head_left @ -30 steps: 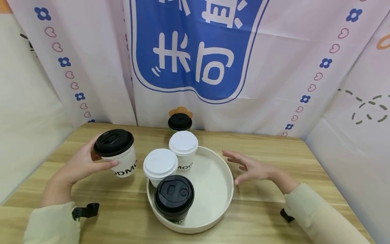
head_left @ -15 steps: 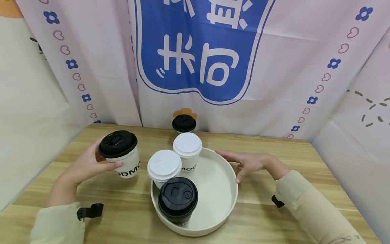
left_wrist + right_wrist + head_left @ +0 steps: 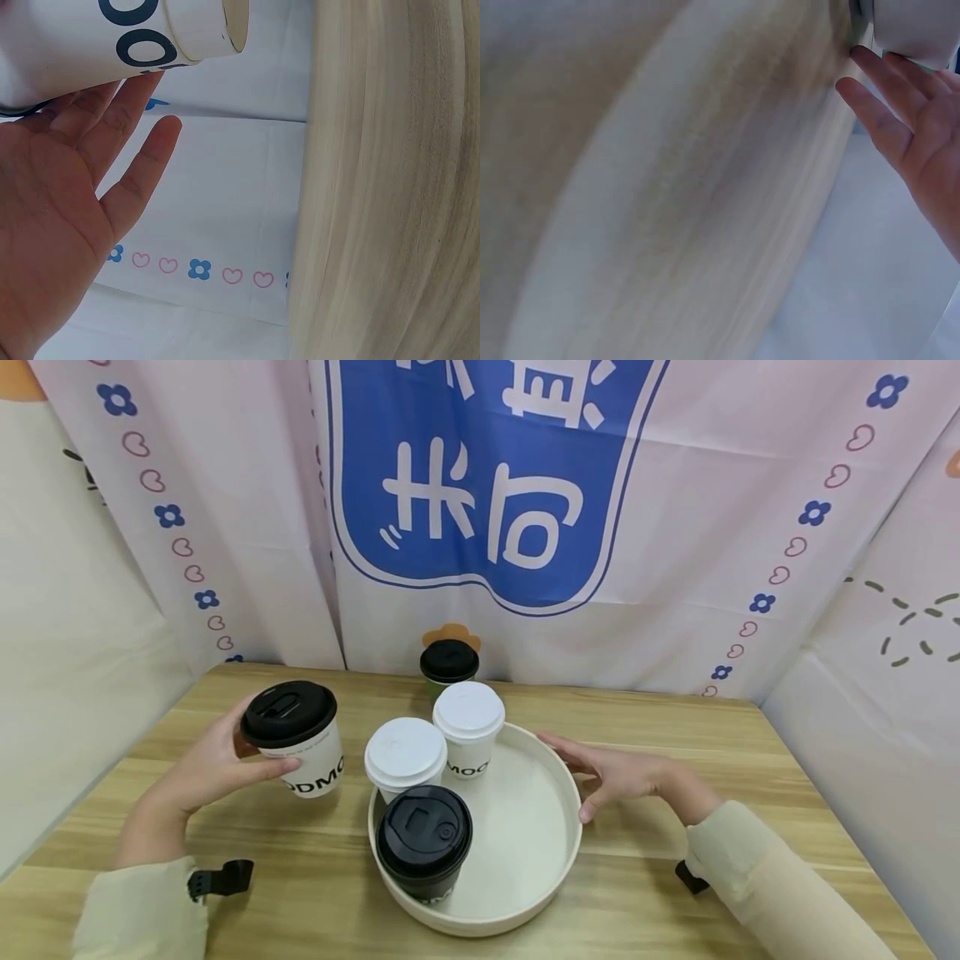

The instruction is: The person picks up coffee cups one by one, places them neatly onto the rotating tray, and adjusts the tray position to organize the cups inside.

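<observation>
Left hand (image 3: 206,768) grips black-lidded cup (image 3: 294,737) above desk (image 3: 750,760), right hand (image 3: 618,772) flat, fingers straight, touching tray (image 3: 558,852) rim

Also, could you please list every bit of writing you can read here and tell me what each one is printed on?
"ODMO", cut off at both ends: on the white paper cup with a black lid that the left hand holds.
"MOO", cut off: on the rear white-lidded paper cup in the round white tray.
Large white Chinese characters, partly cropped: on the blue banner panel.
Black lid embossing: too small to read.
</observation>
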### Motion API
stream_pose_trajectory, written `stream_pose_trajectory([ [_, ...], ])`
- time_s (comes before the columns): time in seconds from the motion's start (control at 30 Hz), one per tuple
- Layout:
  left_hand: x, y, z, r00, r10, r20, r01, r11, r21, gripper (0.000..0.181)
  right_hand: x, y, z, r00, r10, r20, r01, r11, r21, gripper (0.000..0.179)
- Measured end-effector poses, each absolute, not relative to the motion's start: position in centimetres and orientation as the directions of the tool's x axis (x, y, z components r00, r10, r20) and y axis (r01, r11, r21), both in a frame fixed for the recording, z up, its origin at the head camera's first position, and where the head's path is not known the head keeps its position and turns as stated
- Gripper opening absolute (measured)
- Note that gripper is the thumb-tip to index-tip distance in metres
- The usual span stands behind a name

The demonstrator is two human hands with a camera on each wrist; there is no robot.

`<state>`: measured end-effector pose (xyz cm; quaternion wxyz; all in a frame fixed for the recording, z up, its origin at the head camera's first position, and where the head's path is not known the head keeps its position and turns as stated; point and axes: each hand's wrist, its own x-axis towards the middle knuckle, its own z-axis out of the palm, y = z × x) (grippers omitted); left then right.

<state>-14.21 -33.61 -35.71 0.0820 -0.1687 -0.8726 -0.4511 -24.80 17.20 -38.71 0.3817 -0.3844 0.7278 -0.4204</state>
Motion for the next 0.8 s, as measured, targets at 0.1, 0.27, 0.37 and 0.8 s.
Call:
stream_pose_trajectory([
  [0.1,-14.3,-33.6,-35.7,-0.928,0.226,0.295,0.371,0.535,0.759,0.077,-24.1,17.4,-39.0,-0.438,-0.873,-0.213,-0.247,0.344,-0.906,0.123],
  [0.27,-14.3,-33.5,-35.6,-0.928,0.229,0.294,0.372,0.532,0.761,0.077,-23.1,17.8,-39.6,-0.482,-0.862,-0.157,-0.303,0.332,-0.893,0.124],
  [0.37,-14.2,-33.4,-35.6,-0.927,0.233,0.293,0.374,0.534,0.759,0.077,-22.6,17.8,-39.9,-0.499,-0.857,-0.129,-0.336,0.328,-0.883,0.127],
  [0.8,-14.2,-33.5,-35.6,-0.925,0.242,0.293,0.379,0.535,0.755,0.077,-19.9,17.9,-40.6,-0.555,-0.832,-0.023,-0.397,0.288,-0.871,0.128],
])
